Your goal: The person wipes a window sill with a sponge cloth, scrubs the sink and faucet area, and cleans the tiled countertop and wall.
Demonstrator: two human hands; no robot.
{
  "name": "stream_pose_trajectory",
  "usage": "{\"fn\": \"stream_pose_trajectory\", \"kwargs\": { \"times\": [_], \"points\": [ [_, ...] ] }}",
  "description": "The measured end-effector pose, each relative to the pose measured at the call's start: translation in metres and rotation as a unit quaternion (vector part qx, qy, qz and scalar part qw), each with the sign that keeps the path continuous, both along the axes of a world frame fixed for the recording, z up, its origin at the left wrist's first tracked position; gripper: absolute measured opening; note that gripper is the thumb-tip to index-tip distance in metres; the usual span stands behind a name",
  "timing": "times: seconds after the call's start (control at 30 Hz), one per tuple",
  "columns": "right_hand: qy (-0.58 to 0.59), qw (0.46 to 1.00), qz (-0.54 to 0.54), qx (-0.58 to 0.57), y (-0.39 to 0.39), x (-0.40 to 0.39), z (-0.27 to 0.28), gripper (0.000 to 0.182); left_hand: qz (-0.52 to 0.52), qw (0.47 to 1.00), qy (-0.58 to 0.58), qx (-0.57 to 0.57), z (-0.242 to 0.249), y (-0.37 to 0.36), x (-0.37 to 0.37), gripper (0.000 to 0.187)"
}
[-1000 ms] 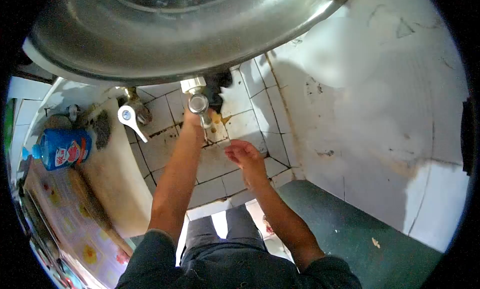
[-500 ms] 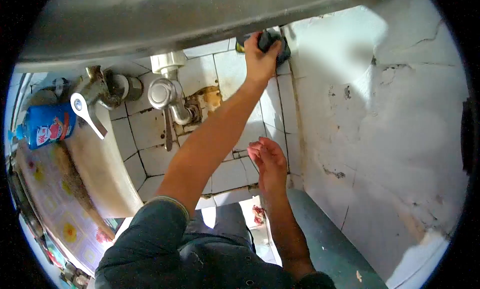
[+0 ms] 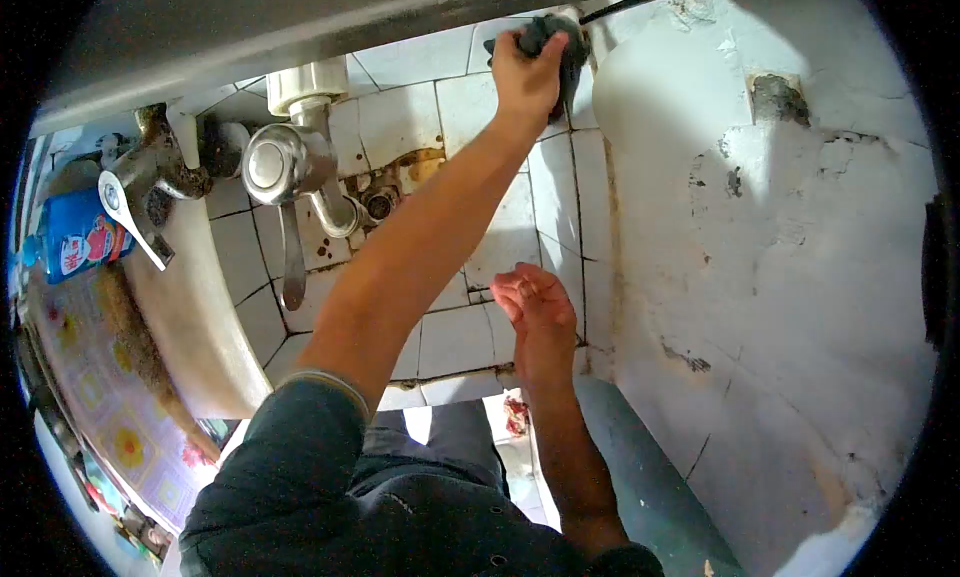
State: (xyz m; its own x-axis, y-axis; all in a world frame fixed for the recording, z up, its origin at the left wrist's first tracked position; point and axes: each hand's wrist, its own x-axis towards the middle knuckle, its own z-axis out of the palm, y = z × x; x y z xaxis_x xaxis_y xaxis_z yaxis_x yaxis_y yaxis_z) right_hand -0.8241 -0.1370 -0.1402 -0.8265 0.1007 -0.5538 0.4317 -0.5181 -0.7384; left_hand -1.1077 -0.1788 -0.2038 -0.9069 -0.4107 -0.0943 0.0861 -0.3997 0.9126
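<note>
Tiled wall [image 3: 500,237] was stained near the tap [image 3: 285,167]. Left hand [image 3: 525,72] gripped a dark scrubbing pad [image 3: 555,42] up in the corner beside the plastered wall [image 3: 780,257]; best pressed flat, worked along grout lines. Right hand [image 3: 535,302] hovered empty, fingers loosely curled, palm up.
</note>
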Motion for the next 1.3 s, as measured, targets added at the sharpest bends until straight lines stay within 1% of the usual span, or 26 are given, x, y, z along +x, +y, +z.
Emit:
{"fn": "stream_pose_trajectory", "kwargs": {
  "times": [0.1,0.17,0.2,0.23,0.3,0.37,0.43,0.47,0.5,0.53,0.57,0.6,0.67,0.73,0.77,0.8,0.83,0.9,0.97,1.0,1.03,1.1,1.13,1.2,1.23,1.3],
  "points": [
    [-0.004,1.000,-0.020,-0.005,0.006,-0.001,-0.003,0.033,-0.128,0.981,-0.084,-0.116,0.016,-0.012,0.075,0.038],
    [-0.010,1.000,-0.026,-0.005,0.006,-0.004,-0.005,0.034,-0.179,0.977,-0.106,-0.045,0.013,-0.012,0.099,0.038],
    [0.000,0.998,-0.041,0.036,0.005,-0.007,-0.007,0.033,-0.182,0.978,-0.103,-0.009,0.011,-0.014,0.091,0.037],
    [0.007,0.995,-0.054,0.080,0.006,-0.007,-0.009,0.032,-0.169,0.973,-0.123,0.093,0.009,-0.013,0.080,0.035],
    [0.015,0.992,-0.076,0.103,0.004,-0.015,0.001,0.032,-0.155,0.975,-0.097,0.127,0.006,-0.013,0.060,0.034],
    [0.025,0.988,-0.098,0.120,0.003,-0.016,0.014,0.031,-0.149,0.973,-0.121,0.128,0.005,-0.012,0.081,0.035],
    [0.036,0.978,-0.107,0.175,0.001,-0.017,0.024,0.027,-0.229,0.959,-0.138,-0.091,0.015,-0.014,0.135,0.040],
    [0.038,0.978,-0.108,0.174,0.001,-0.014,0.025,0.027,-0.264,0.941,-0.173,-0.120,0.018,-0.012,0.167,0.042],
    [0.043,0.971,-0.088,0.219,0.004,-0.005,0.026,0.025,-0.298,0.920,-0.208,-0.149,0.016,-0.009,0.202,0.044],
    [0.047,0.961,-0.066,0.265,0.007,0.006,0.027,0.024,-0.328,0.916,-0.215,-0.087,0.003,-0.003,0.233,0.046],
    [0.046,0.961,-0.063,0.266,0.010,0.015,0.029,0.024,-0.355,0.907,-0.224,-0.022,-0.007,0.000,0.253,0.048],
    [0.023,0.952,-0.044,0.301,0.013,0.024,0.030,0.023,-0.352,0.909,-0.224,-0.020,0.001,-0.001,0.249,0.048],
    [0.002,0.942,-0.019,0.336,0.021,0.038,0.028,0.022,-0.336,0.905,-0.210,-0.152,0.014,-0.001,0.235,0.038],
    [0.020,0.928,0.025,0.371,0.029,0.049,0.024,0.021,-0.267,0.935,-0.218,-0.084,0.009,0.005,0.200,0.033],
    [0.020,0.928,0.028,0.370,0.029,0.050,0.023,0.021,-0.218,0.958,-0.184,-0.042,0.016,0.001,0.176,0.030],
    [0.037,0.933,0.022,0.358,0.029,0.049,0.022,0.021,-0.206,0.964,-0.166,0.011,0.003,-0.002,0.150,0.031],
    [0.053,0.937,0.016,0.345,0.027,0.049,0.021,0.021,-0.193,0.956,-0.183,0.126,0.008,-0.007,0.128,0.032],
    [0.061,0.943,0.011,0.328,0.024,0.046,0.015,0.020,-0.172,0.943,-0.214,0.188,-0.004,-0.005,0.118,0.042],
    [0.066,0.947,0.000,0.314,0.021,0.047,0.012,0.020,-0.208,0.949,-0.205,0.119,-0.008,0.002,0.146,0.046],
    [0.047,0.942,0.035,0.329,0.020,0.047,0.008,0.019,-0.231,0.946,-0.213,0.086,-0.002,0.002,0.167,0.048],
    [0.027,0.936,0.073,0.344,0.019,0.046,0.006,0.018,-0.231,0.945,-0.228,-0.030,0.003,0.003,0.186,0.046],
    [0.040,0.930,0.095,0.353,0.017,0.045,0.004,0.018,-0.212,0.946,-0.214,0.118,0.001,0.010,0.190,0.041],
    [0.050,0.922,0.120,0.364,0.016,0.044,0.002,0.017,-0.213,0.947,-0.212,0.115,-0.005,0.011,0.180,0.041],
    [0.054,0.920,0.131,0.366,0.013,0.037,0.003,0.017,-0.144,0.948,-0.242,0.148,-0.001,0.007,0.135,0.036],
    [0.054,0.916,0.144,0.370,0.012,0.034,0.003,0.018,-0.106,0.942,-0.229,0.220,0.005,0.003,0.108,0.031],
    [0.038,0.922,0.152,0.354,0.010,0.022,-0.002,0.018,-0.107,0.949,-0.119,0.270,-0.007,-0.006,0.047,0.028]
  ]
}}
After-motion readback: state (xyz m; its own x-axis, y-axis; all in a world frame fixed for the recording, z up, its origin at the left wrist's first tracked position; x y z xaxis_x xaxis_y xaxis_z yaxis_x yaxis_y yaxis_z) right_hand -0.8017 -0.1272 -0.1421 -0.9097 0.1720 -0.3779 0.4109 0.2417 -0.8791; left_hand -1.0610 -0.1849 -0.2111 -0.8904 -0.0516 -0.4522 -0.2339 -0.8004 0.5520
